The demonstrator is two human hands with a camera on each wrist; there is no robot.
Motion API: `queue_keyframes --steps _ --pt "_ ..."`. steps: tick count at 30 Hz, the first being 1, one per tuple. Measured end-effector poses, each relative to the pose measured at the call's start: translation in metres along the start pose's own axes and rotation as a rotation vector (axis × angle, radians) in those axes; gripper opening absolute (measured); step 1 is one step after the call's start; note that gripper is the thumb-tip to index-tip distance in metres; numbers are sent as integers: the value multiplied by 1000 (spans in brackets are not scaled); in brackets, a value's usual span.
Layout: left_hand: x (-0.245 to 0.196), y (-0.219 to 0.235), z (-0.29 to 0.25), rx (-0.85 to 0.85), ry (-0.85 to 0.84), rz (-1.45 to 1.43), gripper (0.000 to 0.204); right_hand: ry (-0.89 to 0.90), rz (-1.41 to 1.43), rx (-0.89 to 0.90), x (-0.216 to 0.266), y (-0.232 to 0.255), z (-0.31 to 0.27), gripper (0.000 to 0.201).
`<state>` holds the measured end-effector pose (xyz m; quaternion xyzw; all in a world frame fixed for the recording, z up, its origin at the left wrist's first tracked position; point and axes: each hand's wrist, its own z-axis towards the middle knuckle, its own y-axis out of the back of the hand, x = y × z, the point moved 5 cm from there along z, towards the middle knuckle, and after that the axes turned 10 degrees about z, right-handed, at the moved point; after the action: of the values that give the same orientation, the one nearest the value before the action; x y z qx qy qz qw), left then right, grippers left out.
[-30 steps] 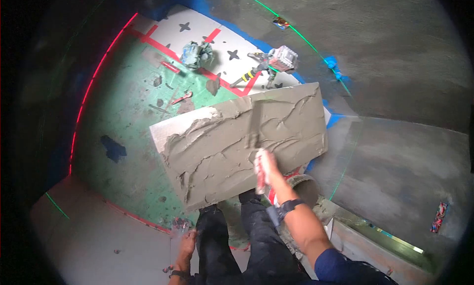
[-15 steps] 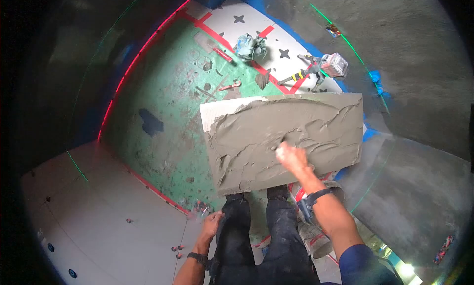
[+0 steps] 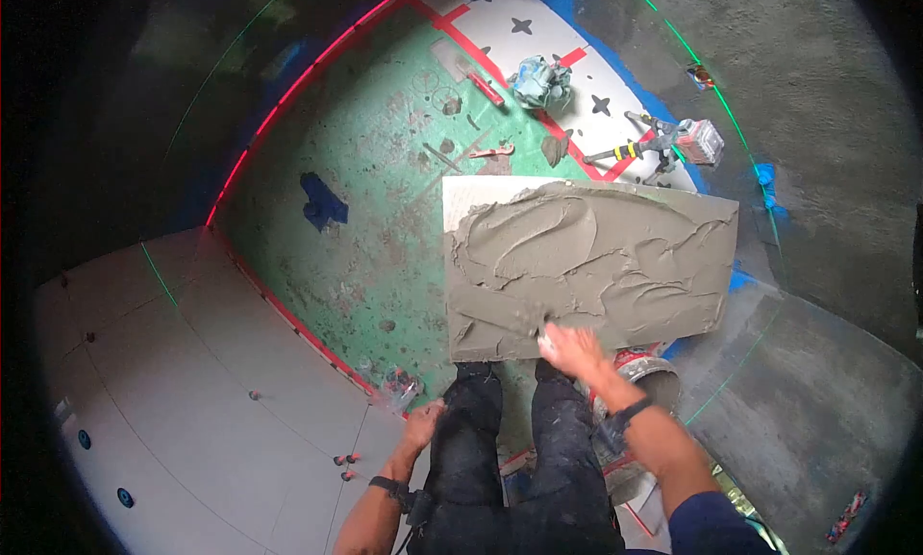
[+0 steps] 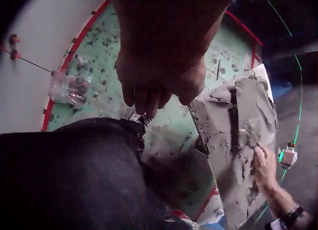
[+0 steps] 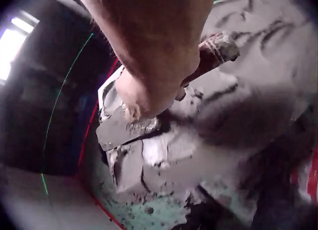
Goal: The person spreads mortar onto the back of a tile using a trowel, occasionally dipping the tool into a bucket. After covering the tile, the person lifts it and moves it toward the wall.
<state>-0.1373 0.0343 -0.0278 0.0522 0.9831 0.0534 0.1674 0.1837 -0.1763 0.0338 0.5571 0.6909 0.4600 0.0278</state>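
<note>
A large rectangular tile [image 3: 463, 197] lies across the floor before my feet, coated in grey mortar [image 3: 615, 243] apart from a bare white corner at its far left. My right hand [image 3: 575, 348] grips a trowel [image 5: 115, 133] by its reddish, mortar-caked handle [image 5: 218, 50]. The trowel's flat blade lies against the mortar near the tile's near edge, blurred in the head view. Beside my left knee, my left hand [image 3: 423, 423] hangs with loosely bent fingers and holds nothing, as the left wrist view [image 4: 154, 86] also shows.
A bucket [image 3: 663, 380] stands right of my legs. Beyond the tile are a crumpled bag [image 3: 541, 82], a tripod-like tool [image 3: 625, 151], a red-handled tool [image 3: 486, 89] and a small red tool [image 3: 492, 152]. A clear plastic bag [image 3: 399, 387] lies near my left hand.
My right hand has drawn the trowel from the tile's middle toward its near edge. A broad curved sweep now marks the mortar's left part. The head view has shifted and turned.
</note>
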Motion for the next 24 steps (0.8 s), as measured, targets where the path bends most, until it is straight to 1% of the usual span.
queue_keyframes --steps 1,2,3,4,6,7,8,9,10,12,13,14,15,16,18,19,20,21,22,23,24 --pt "7 2 3 -9 6 -4 46 106 -128 5 -7 6 22 28" --pt "8 5 1 -11 12 -6 46 111 -232 -43 -14 17 43 26" --pt "6 11 -3 -11 42 -18 46 149 -197 -143 -18 35 61 25" --pt "6 15 -6 -10 70 -29 46 148 -194 -140 -20 43 72 25" --pt "13 18 -11 -25 52 -12 46 -39 -56 -276 -28 70 81 27" --pt "12 23 -12 -42 25 3 45 -196 55 -230 -27 69 71 29" --pt "8 25 -13 -43 6 -1 45 -201 185 -201 -37 51 61 30" --pt "6 25 -15 -26 23 -51 44 -203 312 -171 -57 24 50 30" --pt "6 24 -16 -5 42 -99 43 -89 371 -60 -62 10 38 31" --pt "4 25 -9 -18 17 -111 42 -166 182 50 -44 40 17 31" --pt "1 28 -8 -23 20 -110 42 -175 179 42 -49 53 23 31" --pt "-2 28 -9 -24 30 -107 41 -178 45 21 -59 70 35 33" --pt "-17 33 -14 -27 28 -51 42 -182 -88 6 -71 79 43 35" --pt "-21 31 -12 -11 32 -46 42 -197 -87 13 -82 78 45 35" --pt "-24 33 -10 13 81 -15 43 -377 6 -258 -103 84 40 37" --pt "-24 30 -10 18 75 -74 44 -284 162 -374 -115 62 27 35" --pt "-25 28 -10 22 60 -81 44 8 331 -459 -110 47 8 34" --pt "-25 27 -10 28 54 -49 44 -229 646 -246 -115 28 -12 34" --pt "-23 25 -12 34 50 -16 44 -390 728 -55 -103 31 -35 35" --pt "-19 23 -11 8 55 -65 44 -147 408 -152 -94 45 -46 36" --pt "-15 21 -8 9 46 -70 44 -145 399 -157 -101 53 -55 36"
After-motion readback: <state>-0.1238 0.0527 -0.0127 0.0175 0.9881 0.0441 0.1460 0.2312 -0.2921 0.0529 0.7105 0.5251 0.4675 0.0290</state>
